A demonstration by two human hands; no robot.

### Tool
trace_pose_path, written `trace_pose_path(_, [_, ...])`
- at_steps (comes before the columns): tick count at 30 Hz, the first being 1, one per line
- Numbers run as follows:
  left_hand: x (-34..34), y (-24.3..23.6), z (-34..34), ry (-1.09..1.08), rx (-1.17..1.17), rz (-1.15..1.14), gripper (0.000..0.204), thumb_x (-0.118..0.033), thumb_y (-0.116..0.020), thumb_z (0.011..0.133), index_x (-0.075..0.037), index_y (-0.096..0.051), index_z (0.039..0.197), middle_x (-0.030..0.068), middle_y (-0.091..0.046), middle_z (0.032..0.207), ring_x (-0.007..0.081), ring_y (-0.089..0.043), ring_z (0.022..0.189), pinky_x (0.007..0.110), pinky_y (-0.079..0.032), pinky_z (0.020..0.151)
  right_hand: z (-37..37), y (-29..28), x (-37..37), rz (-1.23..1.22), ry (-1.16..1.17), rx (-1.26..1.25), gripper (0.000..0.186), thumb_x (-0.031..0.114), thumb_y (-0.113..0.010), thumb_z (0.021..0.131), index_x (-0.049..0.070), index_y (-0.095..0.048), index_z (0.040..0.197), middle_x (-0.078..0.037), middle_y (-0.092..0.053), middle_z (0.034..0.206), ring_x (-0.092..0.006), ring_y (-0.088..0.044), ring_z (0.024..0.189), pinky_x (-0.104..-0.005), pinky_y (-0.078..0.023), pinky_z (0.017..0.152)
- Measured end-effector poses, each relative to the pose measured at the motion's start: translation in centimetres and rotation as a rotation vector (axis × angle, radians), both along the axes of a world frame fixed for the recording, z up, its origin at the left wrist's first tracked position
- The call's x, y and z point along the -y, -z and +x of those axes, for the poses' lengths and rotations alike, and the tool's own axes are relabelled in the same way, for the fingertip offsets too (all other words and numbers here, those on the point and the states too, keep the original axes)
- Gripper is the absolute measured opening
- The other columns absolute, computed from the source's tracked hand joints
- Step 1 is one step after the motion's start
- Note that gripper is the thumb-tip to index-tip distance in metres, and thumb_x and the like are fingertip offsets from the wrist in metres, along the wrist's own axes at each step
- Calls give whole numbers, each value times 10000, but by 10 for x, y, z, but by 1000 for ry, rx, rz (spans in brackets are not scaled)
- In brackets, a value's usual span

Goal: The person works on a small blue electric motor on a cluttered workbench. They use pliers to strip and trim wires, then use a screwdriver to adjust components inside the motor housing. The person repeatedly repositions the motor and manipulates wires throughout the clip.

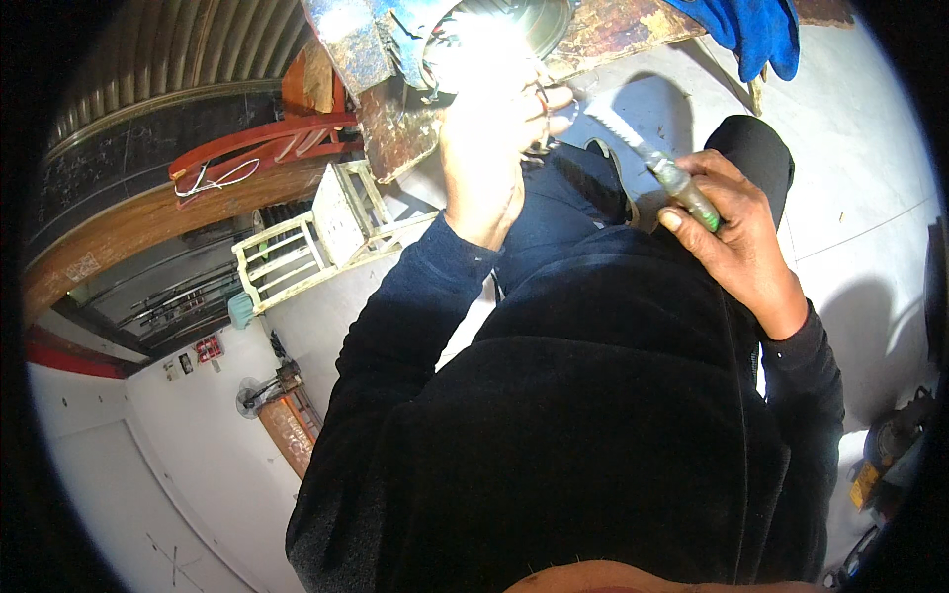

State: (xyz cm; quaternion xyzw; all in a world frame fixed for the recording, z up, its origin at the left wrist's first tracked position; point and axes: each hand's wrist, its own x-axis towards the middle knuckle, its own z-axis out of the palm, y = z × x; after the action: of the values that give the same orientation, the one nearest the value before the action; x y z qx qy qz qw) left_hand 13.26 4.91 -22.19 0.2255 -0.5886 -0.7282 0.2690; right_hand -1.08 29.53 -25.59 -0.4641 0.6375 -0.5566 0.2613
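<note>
My right hand [736,232] is wrapped round the handle of a serrated knife [619,128]. Its toothed blade points up and left, toward my other hand, without touching it. Under a strong glare, my left hand [484,168] reaches to the edge of a worn workbench [603,38]. Its fingers curl around something small and dark that I cannot make out. Just beyond those fingers a round metal bowl [556,25] sits on the bench, its contents mostly washed out by the light.
A blue glove [756,40] hangs over the bench's right edge. To the left stand a pale wooden chair [341,222] and a red wooden frame [262,148] with a white cord. Power tools [890,445] lie on the floor at far right.
</note>
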Motion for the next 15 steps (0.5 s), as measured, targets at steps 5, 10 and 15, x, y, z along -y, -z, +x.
trace_pose_path(5, [11,4,-6,-68,-74,16,345,-111,-507,1133,103,-554,1400,272,-649,1381,398,-716,1214,483,-648,984,8,-10,21,-107,-129,-48,254,181,-809,969,-42,-709,1038,-180,-669,1082,-330,-678,966,-428,-555,870])
trace_pose_path(10, [18,13,5,-132,-49,-4,298,-96,-524,1129,107,-589,1338,254,-690,1289,385,-751,1134,476,-660,964,16,-16,35,16,-224,27,163,120,-758,1003,-29,-696,1022,-122,-636,1057,-235,-644,896,-379,-545,802])
trace_pose_path(15, [20,15,28,-185,-65,-99,210,-62,-602,1097,92,-663,1225,199,-735,1151,331,-767,1070,453,-662,942,18,-21,40,46,-290,92,149,118,-714,1025,-29,-692,1041,-113,-618,1031,-226,-649,887,-369,-547,805])
